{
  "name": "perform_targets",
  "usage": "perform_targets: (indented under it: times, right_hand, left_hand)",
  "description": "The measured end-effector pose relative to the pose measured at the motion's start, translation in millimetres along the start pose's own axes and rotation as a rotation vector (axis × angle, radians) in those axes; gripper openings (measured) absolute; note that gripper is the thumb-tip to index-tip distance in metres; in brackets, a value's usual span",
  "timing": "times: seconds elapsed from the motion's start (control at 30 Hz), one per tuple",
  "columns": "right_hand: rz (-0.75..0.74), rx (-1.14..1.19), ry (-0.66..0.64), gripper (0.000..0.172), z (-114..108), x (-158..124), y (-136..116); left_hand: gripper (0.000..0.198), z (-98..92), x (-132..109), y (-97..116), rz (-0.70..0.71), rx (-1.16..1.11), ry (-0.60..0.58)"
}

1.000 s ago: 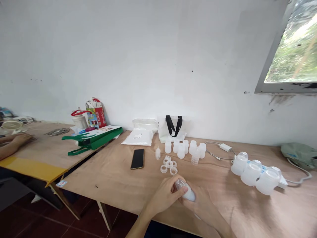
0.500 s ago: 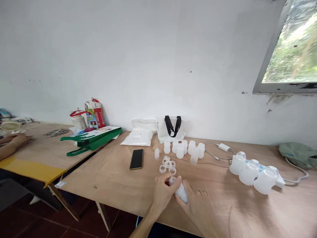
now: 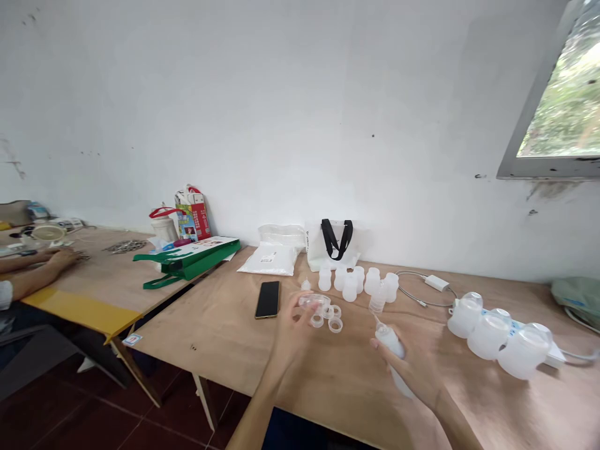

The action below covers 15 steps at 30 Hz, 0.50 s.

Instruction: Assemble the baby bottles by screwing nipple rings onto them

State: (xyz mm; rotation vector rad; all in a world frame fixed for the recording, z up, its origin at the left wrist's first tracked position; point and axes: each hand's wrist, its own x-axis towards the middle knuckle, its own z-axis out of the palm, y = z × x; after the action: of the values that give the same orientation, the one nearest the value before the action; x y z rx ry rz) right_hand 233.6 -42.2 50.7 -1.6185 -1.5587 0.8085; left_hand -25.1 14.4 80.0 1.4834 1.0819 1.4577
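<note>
My left hand (image 3: 295, 319) is closed on a clear plastic cap (image 3: 315, 300), held above a cluster of translucent rings (image 3: 335, 324). In my right hand (image 3: 415, 369) is a white squeeze bottle (image 3: 390, 340), tilted, its thin pointed nozzle uncovered and facing up and left. A small clear nozzle-topped piece (image 3: 305, 285) stands just beyond my left hand, partly hidden. Behind the rings are several small milky bottles (image 3: 349, 287). A clear ribbed piece (image 3: 377, 302) stands at the front right of that group.
A black phone (image 3: 267, 299) lies left of the rings. Three larger frosted bottles with clear domes (image 3: 489, 334) stand at right by a power strip. A charger (image 3: 437, 283), white packet (image 3: 270, 257), handled bag (image 3: 330, 247) and green bag (image 3: 201, 261) lie farther back. Another person's hands (image 3: 63, 257) are at far left.
My hands have moved apart. The clear cap has come off the squeeze bottle with my left hand, which went up and left. My right hand moved right with the bottle. The view shifted left.
</note>
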Motion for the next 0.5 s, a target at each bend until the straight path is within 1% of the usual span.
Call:
perform_targets:
  times: [0.07, 0.1, 0.2, 0.3, 0.4, 0.5]
  right_hand:
    - [0.021, 0.039, 0.042, 0.044, -12, 0, 1]
    - [0.028, 0.05, 0.074, 0.046, -18, -1, 3]
    - [0.039, 0.052, 0.165, 0.05, -34, -1, 7]
    - [0.053, 0.054, 0.197, 0.05, -43, -1, 13]
    - [0.016, 0.051, 0.199, 0.046, -46, -1, 16]
    - [-0.013, 0.045, 0.198, 0.042, -47, 0, 18]
  left_hand:
    - [0.046, 26.6, 12, -3, -0.061, 0.008, -0.142]
    - [0.049, 40.9, 20, -4, -0.051, 0.049, -0.159]
    - [0.041, 85.1, 54, -5, 0.04, 0.265, -0.214]
    - [0.033, 126.0, 86, -3, 0.17, 0.462, -0.271]
    - [0.035, 156.9, 105, -3, 0.23, 0.59, -0.338]
    - [0.033, 174.8, 110, -8, 0.234, 0.644, -0.412]
